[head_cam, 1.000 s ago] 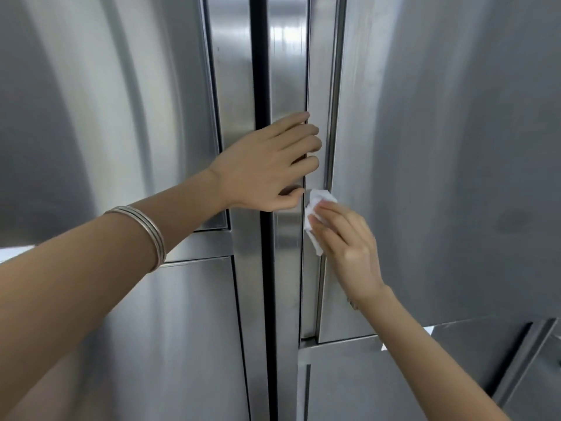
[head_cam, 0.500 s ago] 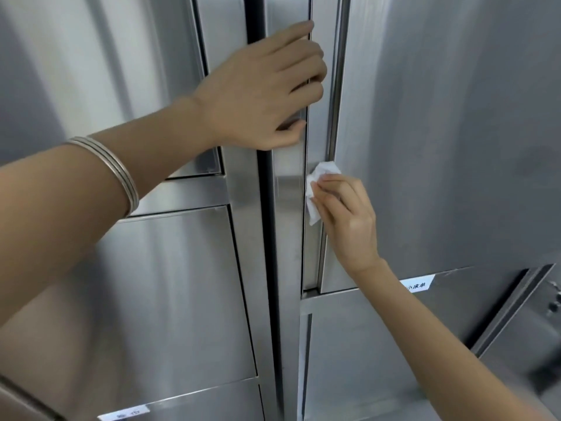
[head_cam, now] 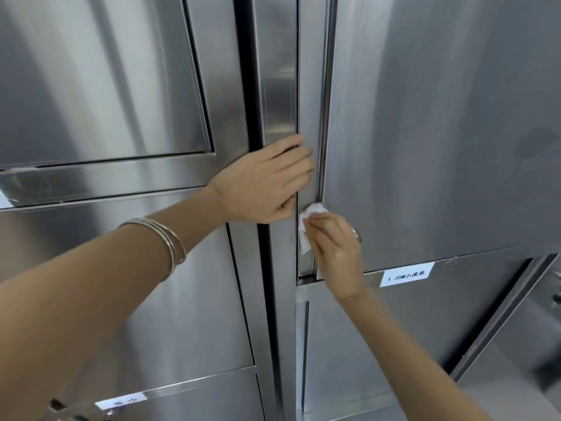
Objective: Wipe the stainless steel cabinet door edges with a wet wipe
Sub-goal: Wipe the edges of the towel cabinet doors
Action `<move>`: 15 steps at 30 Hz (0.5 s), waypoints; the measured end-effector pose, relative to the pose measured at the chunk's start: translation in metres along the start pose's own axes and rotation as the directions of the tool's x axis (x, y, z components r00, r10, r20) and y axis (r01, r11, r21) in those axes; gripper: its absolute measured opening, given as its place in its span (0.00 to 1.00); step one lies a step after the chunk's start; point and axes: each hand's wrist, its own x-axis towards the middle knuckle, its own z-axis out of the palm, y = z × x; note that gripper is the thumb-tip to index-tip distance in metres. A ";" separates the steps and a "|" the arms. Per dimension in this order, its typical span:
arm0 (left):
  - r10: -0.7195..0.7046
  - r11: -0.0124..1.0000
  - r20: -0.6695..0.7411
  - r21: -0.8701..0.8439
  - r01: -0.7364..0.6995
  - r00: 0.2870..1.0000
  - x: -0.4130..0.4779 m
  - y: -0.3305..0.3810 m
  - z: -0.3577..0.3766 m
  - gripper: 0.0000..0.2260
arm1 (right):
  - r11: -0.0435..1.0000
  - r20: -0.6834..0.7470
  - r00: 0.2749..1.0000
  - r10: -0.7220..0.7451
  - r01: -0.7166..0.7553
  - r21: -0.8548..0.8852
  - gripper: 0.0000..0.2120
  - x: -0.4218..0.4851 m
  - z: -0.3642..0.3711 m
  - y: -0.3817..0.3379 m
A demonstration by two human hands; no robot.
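Steel post in the middle is touched by the left hand, its fingers laid almost straight across it; nothing is gripped. Just right of it, the wipe is pinched by the right hand and pressed on the door edge, low, near the bottom corner. The edge runs vertically; the folded wipe lies lengthwise along it, pointing up. Probably only the lowest part of this edge is left; whether other edges are done cannot be told.

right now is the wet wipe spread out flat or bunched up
Bunched up: the wet wipe is a crumpled wad held by the right hand against the cabinet door edge, partly hidden under its fingers.
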 end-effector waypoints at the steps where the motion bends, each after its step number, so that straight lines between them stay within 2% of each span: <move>1: 0.002 1.000 -0.024 0.003 -0.002 1.000 0.000 0.000 0.001 0.16 | 0.998 0.061 0.996 0.062 -0.063 0.019 0.05 -0.022 0.002 0.004; 3: 0.012 1.000 -0.056 0.016 -0.011 0.998 -0.001 -0.001 0.003 0.15 | 0.993 0.174 0.978 0.112 -0.117 0.016 0.06 -0.060 0.005 0.009; 4: 0.014 1.000 -0.074 0.025 -0.012 0.997 -0.001 -0.001 0.004 0.14 | 0.993 0.186 0.976 0.112 -0.117 0.017 0.05 -0.070 0.007 0.011; 10: 0.034 0.999 -0.125 0.040 -0.030 0.992 -0.001 -0.002 0.008 0.13 | 0.999 -0.075 0.996 0.038 -0.037 0.015 0.04 -0.052 0.023 0.014; 12: 0.036 0.999 -0.133 0.032 -0.032 0.990 -0.001 -0.001 0.007 0.13 | 0.998 -0.075 0.996 0.047 -0.051 -0.044 0.04 -0.067 0.027 0.011; 15: 0.037 0.998 -0.125 0.051 -0.031 0.991 -0.001 -0.001 0.004 0.12 | 0.993 0.017 0.997 0.073 -0.071 -0.089 0.05 -0.083 0.022 0.009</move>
